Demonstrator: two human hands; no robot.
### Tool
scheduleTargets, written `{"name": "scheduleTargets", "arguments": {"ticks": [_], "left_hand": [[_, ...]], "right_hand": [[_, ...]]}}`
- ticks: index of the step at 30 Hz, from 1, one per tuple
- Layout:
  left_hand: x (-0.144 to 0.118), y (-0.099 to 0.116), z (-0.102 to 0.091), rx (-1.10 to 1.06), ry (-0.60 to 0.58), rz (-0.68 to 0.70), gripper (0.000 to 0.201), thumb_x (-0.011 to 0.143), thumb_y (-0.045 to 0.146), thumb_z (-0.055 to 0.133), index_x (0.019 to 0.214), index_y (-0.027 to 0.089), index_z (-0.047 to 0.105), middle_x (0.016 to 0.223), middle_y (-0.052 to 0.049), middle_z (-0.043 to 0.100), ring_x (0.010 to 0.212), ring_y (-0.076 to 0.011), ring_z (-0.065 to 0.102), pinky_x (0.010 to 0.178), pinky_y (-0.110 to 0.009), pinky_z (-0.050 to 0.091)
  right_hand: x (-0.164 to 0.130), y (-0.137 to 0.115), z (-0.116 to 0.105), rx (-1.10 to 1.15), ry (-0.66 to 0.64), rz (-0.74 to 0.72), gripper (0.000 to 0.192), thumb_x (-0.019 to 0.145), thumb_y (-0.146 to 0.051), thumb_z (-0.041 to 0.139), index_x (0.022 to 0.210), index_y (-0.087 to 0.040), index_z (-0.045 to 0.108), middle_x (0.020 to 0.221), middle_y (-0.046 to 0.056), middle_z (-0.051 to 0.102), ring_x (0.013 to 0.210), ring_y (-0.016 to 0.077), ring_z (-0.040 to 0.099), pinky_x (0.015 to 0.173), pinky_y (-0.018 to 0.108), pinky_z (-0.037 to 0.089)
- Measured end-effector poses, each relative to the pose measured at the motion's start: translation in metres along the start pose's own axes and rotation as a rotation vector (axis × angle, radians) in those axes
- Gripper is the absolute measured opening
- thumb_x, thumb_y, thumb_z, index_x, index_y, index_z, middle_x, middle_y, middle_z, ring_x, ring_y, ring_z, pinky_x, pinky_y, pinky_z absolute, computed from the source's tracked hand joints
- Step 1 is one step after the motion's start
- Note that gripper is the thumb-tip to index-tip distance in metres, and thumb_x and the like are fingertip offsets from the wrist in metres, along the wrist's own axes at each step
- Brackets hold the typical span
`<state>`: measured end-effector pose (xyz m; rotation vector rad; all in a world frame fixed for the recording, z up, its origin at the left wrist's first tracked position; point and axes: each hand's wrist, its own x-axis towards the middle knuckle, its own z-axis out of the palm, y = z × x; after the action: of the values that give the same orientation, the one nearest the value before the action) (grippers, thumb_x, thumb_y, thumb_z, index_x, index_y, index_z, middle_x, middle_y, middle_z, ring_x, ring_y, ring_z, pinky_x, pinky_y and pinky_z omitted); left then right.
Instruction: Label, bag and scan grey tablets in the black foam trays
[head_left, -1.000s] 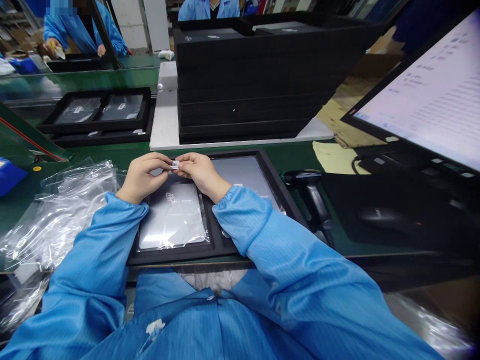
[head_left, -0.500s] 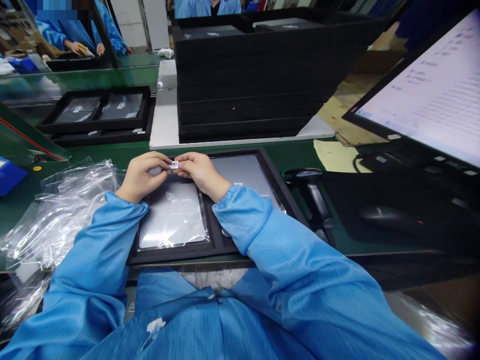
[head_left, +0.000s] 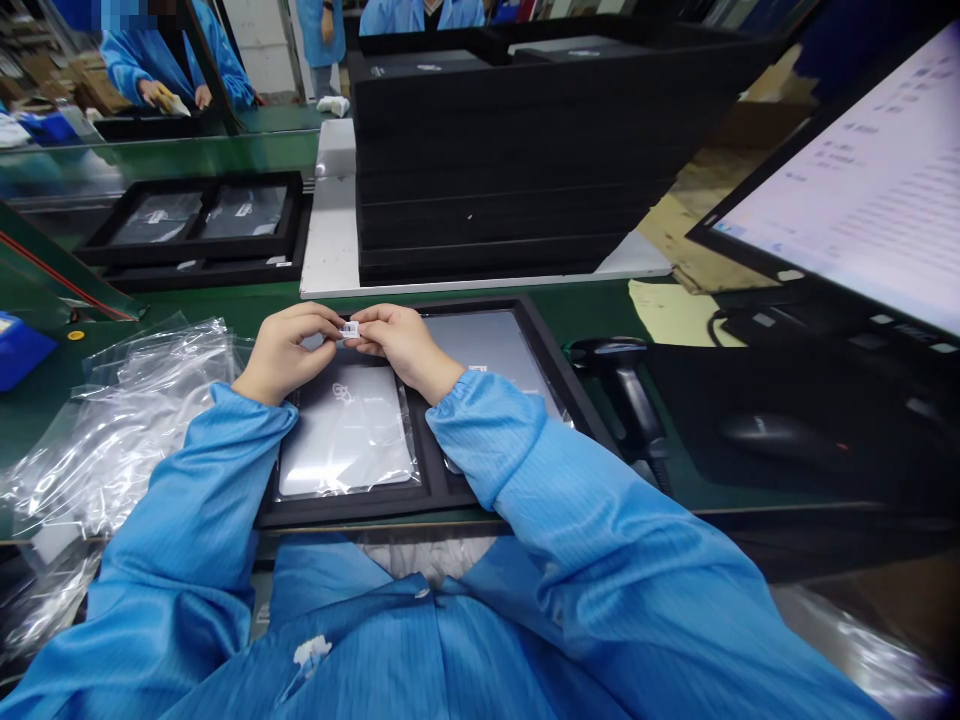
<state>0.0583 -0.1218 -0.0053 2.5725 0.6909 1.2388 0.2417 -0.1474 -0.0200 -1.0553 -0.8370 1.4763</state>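
Between my two hands is a small white barcode label [head_left: 349, 329], pinched at its left end by my left hand [head_left: 289, 348] and at its right end by my right hand [head_left: 401, 345]. Both hands are closed at the fingertips, over the far edge of a silver flat panel [head_left: 341, 430] in clear plastic film. That panel, with a pale logo, lies in the left compartment of a black tray [head_left: 345, 512]. A second wrapped grey panel [head_left: 487, 345] fills the right compartment, partly hidden by my right forearm.
Clear plastic bags [head_left: 142, 420] are heaped left of the tray. To its right are a barcode scanner [head_left: 622, 390], a mouse [head_left: 780, 435] and a monitor [head_left: 855, 170]. Stacked black trays [head_left: 510, 170] rise behind; more trays [head_left: 199, 225] sit back left. Co-workers in blue [head_left: 176, 60] stand beyond.
My hands and the label hold nearly the same pose. Another person in blue has come into view at the back, and the co-worker's hand at the far left has shifted slightly.
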Motion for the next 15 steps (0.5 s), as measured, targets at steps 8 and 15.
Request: {"name": "scheduleTargets", "arguments": {"ticks": [8,15], "left_hand": [[0.0013,0.0036,-0.0009,0.002,-0.004,-0.039,0.011,0.085,0.019,0.065,0.078,0.017,0.073,0.095,-0.007,0.077,0.089,-0.0183,0.073,0.085,-0.030,0.059],[-0.0002,0.0010,-0.0006,-0.003,-0.026,-0.033,0.011,0.085,0.017,0.064,0.079,0.017,0.073,0.096,-0.006,0.076,0.089,-0.0179,0.073,0.084,-0.029,0.058]], "right_hand": [[0.0021,0.0027,-0.0007,-0.017,-0.004,-0.012,0.018,0.083,0.002,0.065,0.084,-0.015,0.067,0.074,0.000,0.072,0.066,0.0108,0.074,0.060,0.016,0.057],[0.0024,0.0028,-0.0012,-0.023,-0.010,-0.007,0.016,0.081,0.000,0.068,0.083,-0.016,0.067,0.073,0.000,0.072,0.069,0.0132,0.075,0.062,0.019,0.058]]}}
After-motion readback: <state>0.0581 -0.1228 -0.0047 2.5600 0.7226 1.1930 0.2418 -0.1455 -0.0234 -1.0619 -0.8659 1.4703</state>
